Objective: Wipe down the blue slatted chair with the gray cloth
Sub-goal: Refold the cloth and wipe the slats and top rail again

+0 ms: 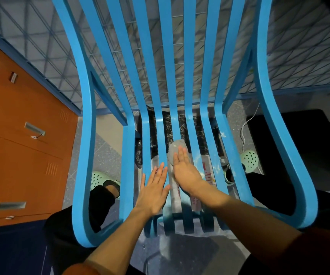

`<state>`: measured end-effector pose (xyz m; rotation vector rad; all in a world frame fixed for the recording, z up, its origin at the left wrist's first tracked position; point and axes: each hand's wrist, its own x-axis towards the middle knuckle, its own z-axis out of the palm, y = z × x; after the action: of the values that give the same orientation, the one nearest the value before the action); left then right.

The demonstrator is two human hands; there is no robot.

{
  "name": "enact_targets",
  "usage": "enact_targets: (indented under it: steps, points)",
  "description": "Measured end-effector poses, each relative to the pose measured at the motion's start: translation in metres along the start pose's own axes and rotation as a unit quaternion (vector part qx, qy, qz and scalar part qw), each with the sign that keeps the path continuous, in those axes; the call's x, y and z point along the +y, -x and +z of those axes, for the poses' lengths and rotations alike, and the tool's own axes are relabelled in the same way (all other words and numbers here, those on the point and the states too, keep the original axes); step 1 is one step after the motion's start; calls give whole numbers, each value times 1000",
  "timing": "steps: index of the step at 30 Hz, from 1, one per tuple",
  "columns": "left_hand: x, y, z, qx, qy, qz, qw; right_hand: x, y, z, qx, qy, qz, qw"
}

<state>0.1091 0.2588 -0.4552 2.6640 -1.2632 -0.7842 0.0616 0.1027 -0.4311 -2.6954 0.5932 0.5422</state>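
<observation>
Both forearms enter from the bottom edge, sleeves orange. Right hand [184,169] lies palm down with fingers straight, pressing the cloth [175,150] onto a centre seat slat; nothing is grasped. The cloth is bunched and shows beyond and to the left of the fingertips. Left hand [154,189], just beside the right, rests flat and released on the neighbouring slats, fingers spread. The chair [87,116] stands upright, its back rising beyond the hands. Pale smears mark the slats right of the right hand. Crinkled black plastic [168,126] shows under the seat, beyond the cloth. One green clog [98,178] sits left of the left hand, another [250,160] right of the right. Further left stands an orange cabinet [21,155].
</observation>
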Motion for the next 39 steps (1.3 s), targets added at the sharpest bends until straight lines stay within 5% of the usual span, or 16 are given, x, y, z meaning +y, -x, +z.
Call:
enact_targets:
  steps: [12,19,30,39]
  points:
    - [-4,-5,-3,-38,21,-3,999,-17,125,60,-21,-23,-15,999]
    - [-2,-5,-5,-44,29,2,999,-14,166,100,34,-53,-29,998]
    - [-1,0,4,9,17,-1,1000,-13,113,51,-44,-51,-6,998]
    - [3,1,10,34,-4,-9,999,-5,31,22,-12,-62,16,998]
